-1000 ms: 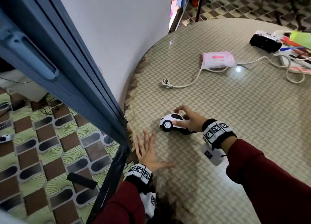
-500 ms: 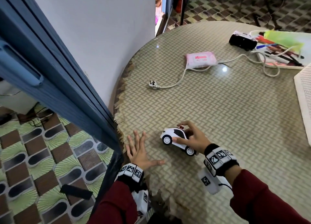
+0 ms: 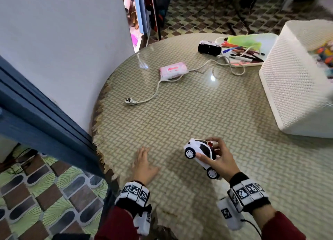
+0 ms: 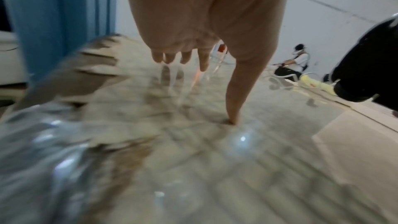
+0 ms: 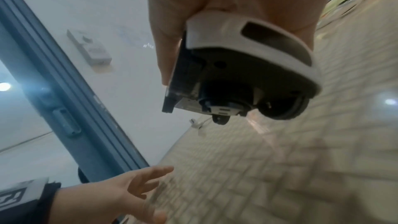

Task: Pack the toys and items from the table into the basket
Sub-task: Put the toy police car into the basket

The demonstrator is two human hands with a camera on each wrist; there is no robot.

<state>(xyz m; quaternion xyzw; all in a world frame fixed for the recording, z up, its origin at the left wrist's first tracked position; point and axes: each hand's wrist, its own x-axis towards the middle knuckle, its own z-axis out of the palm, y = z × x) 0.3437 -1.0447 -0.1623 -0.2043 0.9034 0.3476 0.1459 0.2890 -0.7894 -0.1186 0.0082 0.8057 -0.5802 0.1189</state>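
Clearly the right hand (image 3: 220, 158) has its fingers and thumb curled round the small white plastic toy car with black windows (image 3: 200, 153), which it holds clear above the woven-pattern round table (image 3: 180, 113). Left of that grip, the left hand (image 3: 144, 165) lies flat and spread, holding nothing. Ahead and right of the grip stands the white mesh basket (image 3: 292, 81). Carrying it well probably means clearing the rim before letting go.

White toy car (image 3: 200, 154), lifted, tilted
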